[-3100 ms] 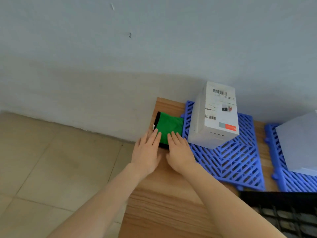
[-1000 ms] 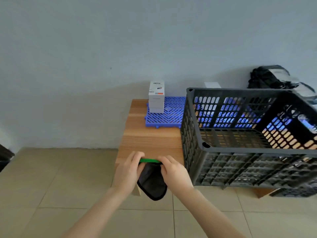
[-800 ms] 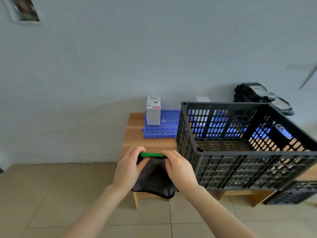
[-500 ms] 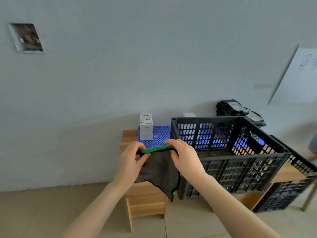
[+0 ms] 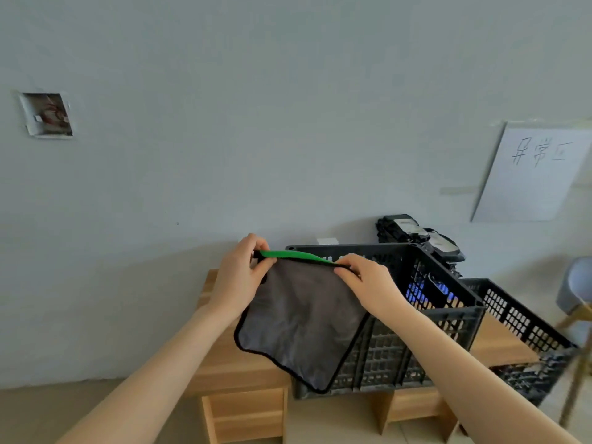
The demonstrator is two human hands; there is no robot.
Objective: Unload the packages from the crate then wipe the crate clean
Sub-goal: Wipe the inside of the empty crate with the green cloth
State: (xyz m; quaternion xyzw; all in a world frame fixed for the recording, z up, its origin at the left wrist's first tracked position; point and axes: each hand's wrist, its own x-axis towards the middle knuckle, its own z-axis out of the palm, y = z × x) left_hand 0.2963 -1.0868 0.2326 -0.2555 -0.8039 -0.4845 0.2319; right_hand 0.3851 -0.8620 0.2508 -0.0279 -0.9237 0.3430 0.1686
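A grey cloth [image 5: 298,322] with a black hem and a green reverse side hangs spread out in front of me. My left hand [image 5: 238,277] pinches its upper left corner and my right hand [image 5: 368,283] pinches its upper right edge. Behind the cloth stands the black slatted crate [image 5: 445,318] on a low wooden bench [image 5: 234,376]. The cloth hides the crate's left wall and the packages unloaded on the bench's far left.
A second black crate [image 5: 525,325] lies to the right on the bench. Black wrapped bundles [image 5: 416,235] sit behind the crate by the wall. A white sheet with writing [image 5: 531,174] hangs on the wall. A grey stool [image 5: 576,290] stands at the far right.
The cloth has been lifted from the bench and unfolded; both hands have raised it and drawn apart, so it hangs wider. My view has tilted upward to show more wall.
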